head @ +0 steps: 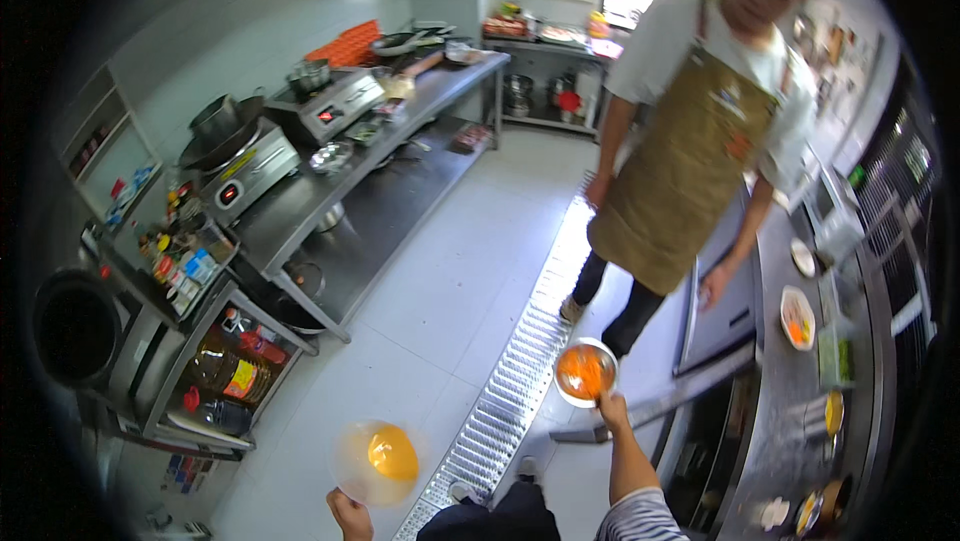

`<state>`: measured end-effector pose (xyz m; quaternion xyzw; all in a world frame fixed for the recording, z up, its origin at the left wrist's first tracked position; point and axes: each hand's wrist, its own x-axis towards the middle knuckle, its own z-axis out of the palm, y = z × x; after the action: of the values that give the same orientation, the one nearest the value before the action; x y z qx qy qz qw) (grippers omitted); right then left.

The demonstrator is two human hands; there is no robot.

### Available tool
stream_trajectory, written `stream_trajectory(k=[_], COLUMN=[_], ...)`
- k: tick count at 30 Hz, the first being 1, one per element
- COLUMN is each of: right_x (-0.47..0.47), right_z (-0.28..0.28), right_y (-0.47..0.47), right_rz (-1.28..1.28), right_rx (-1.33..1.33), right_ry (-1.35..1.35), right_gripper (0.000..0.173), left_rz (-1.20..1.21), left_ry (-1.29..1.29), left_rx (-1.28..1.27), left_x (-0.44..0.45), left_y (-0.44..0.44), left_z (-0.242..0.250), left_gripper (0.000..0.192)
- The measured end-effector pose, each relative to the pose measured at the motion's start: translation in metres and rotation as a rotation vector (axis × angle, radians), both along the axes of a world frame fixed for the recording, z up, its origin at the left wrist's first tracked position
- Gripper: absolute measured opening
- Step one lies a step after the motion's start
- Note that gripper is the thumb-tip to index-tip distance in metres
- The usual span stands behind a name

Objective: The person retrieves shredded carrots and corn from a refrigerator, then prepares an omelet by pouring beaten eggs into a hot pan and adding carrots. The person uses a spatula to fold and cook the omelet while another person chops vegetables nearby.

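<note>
My left hand (350,515) grips the rim of a translucent plastic bowl (352,458) at the lower middle; a yellow-orange liquid, perhaps beaten egg, lies in it. My right hand (613,412) holds the edge of a round metal bowl (561,391) with shredded orange food, like carrot, in it. Both bowls are held out over the floor, apart from each other. A striped sleeve covers my right arm.
Ahead stands a person in a brown apron (675,173), close beyond my right hand. A metal drain grating (517,353) crosses the tiled floor. A steel bench (262,241) with induction cookers (259,173) runs along the left. At right, a steel counter (772,391) carries plates and containers; an open drawer or door (716,301) juts out.
</note>
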<state>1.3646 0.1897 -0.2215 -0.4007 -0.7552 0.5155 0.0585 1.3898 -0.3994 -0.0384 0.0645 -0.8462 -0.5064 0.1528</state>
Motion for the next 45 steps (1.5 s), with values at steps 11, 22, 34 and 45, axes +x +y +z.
stream_trajectory(k=[11,22,34,45], right_x=[0.041,-0.410,-0.984,-1.304], right_z=[0.077,0.075,0.231,0.195], right_y=[-0.090,-0.032,0.016,0.025], right_rz=[-0.235,0.254,0.300,0.502], right_rx=[-0.260,-0.012,-0.523,-0.441], right_ry=[0.032,-0.156,0.198,-0.105], right_gripper=[0.037,0.044,0.026,0.023], left_rz=[0.255,0.375,0.317,0.459], left_ry=[0.044,0.187,0.202,0.047], left_rx=[0.764,0.976,0.814,0.434], left_x=[-0.198,-0.550,-0.964,-1.191], left_y=[0.013,0.137,0.321,0.394], left_z=[0.073,0.078,0.065,0.019], left_gripper=[0.033,0.040,0.053,0.056])
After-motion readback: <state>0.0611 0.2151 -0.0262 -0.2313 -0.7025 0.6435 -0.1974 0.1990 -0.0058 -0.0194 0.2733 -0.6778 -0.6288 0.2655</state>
